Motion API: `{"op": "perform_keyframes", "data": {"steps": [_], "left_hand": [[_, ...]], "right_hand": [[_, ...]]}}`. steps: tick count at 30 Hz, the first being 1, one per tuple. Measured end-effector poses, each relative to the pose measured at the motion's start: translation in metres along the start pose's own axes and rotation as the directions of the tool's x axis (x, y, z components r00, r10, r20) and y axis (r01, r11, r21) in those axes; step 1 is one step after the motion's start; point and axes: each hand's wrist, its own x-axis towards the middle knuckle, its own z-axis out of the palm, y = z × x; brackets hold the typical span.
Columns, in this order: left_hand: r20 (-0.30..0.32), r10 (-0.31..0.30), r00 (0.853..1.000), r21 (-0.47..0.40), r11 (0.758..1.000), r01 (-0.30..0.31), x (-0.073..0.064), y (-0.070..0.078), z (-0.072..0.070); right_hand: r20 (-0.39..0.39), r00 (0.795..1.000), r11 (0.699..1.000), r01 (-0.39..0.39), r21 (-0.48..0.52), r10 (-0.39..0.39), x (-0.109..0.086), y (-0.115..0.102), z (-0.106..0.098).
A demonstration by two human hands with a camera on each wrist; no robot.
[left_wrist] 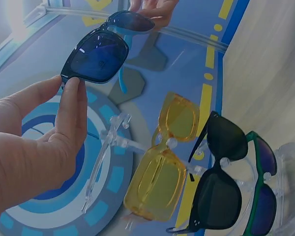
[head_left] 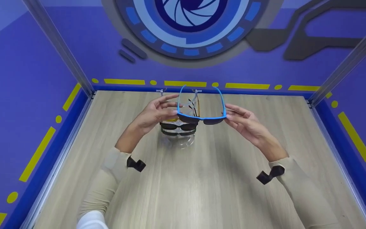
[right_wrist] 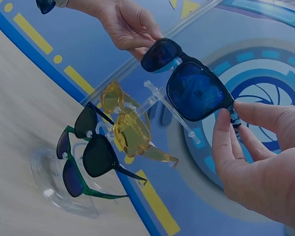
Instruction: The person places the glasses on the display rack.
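Note:
A pair of blue-framed sunglasses (head_left: 202,119) with dark lenses is held up between both hands, its temples unfolded and pointing to the back wall. My left hand (head_left: 153,114) pinches the left hinge corner between thumb and fingers. At the opposite corner, my right hand (head_left: 246,123) pinches the frame the same way. Just below and behind stands a clear display stand (right_wrist: 64,189) carrying yellow glasses (left_wrist: 160,172), black sunglasses (left_wrist: 219,191) and green-framed sunglasses (left_wrist: 263,191) in tiers. The stand's top bar (left_wrist: 101,157) bears no glasses.
The stand is on a wood-grain table (head_left: 183,190) near its back edge. Blue printed panels (head_left: 84,47) with yellow dashes enclose the left, back and right sides, joined by metal corner posts (head_left: 59,44). Each wrist wears a small black camera mount (head_left: 136,164).

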Motion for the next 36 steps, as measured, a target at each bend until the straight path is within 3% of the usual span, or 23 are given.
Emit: {"op": "perform_keyframes", "data": {"steps": [12,36], "left_hand": [[-0.048,0.012,0.999,-0.007,1.0,-0.012,-0.008,0.007,-0.027],[-0.178,0.029,0.984,-0.047,0.998,-0.038,0.0,0.002,-0.062]], "right_hand": [[-0.027,0.999,1.0,-0.023,0.009,0.023,0.022,0.01,0.024],[-0.08,0.996,0.999,0.031,0.006,-0.031,0.063,0.032,0.043]]}}
